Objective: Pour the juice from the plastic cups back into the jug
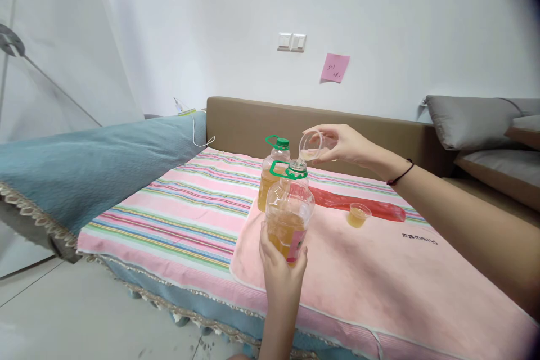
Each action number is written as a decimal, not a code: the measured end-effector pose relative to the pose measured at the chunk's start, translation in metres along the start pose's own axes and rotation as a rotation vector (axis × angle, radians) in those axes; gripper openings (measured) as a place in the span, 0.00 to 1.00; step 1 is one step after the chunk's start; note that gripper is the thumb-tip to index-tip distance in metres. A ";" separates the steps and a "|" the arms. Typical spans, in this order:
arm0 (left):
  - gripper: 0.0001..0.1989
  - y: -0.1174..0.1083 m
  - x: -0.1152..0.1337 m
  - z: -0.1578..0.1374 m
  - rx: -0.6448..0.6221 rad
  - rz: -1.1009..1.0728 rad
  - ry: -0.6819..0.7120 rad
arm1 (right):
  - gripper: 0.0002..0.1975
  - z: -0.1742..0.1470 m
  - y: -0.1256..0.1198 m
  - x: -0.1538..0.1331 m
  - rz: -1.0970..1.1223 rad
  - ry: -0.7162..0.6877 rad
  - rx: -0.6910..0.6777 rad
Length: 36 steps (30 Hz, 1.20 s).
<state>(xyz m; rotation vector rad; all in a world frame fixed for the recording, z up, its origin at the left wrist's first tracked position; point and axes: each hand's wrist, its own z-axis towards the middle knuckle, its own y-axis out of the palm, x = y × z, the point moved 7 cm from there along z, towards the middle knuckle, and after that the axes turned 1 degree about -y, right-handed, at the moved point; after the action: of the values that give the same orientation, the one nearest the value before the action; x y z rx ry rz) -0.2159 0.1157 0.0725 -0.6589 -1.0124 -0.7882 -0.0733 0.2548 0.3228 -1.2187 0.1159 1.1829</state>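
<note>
My left hand (282,261) is wrapped round the lower part of a clear plastic bottle (290,208) with a green neck handle, uncapped and partly filled with amber liquid. My right hand (340,143) grips a clear plastic cup (312,146), tipped sideways with its rim at the bottle's mouth; a little liquid lies in the cup. Close behind stands a second bottle (269,180) of amber liquid, its green cap on. To the right, another clear cup (358,215) holding amber liquid sits on the pink mat (337,270).
A red plastic sleeve or bag (354,202) lies along the mat's back edge. Underneath spreads a striped cloth (181,219) over the sofa seat. The brown backrest (244,118) runs behind, with a blue-covered armrest (105,152) at left and grey cushions (464,121) at right.
</note>
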 end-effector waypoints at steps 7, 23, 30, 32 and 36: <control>0.43 -0.002 0.001 0.000 0.027 0.003 0.007 | 0.31 0.005 0.001 -0.010 -0.111 -0.055 -0.020; 0.43 -0.002 0.002 0.001 0.016 -0.030 -0.019 | 0.25 0.011 0.008 -0.040 -0.366 -0.180 -0.134; 0.44 0.000 0.000 -0.001 0.010 0.012 0.019 | 0.25 0.021 0.020 -0.053 -0.737 -0.410 -0.204; 0.44 0.000 -0.001 -0.001 0.016 0.017 0.016 | 0.23 0.022 0.027 -0.059 -0.823 -0.502 -0.223; 0.44 0.000 0.000 -0.001 0.012 0.025 0.012 | 0.15 0.010 0.043 -0.078 -0.939 -0.759 -0.263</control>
<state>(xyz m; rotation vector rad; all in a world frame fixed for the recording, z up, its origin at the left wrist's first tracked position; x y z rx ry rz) -0.2160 0.1151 0.0721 -0.6554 -0.9957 -0.7626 -0.1450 0.2076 0.3481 -0.7887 -1.0921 0.7381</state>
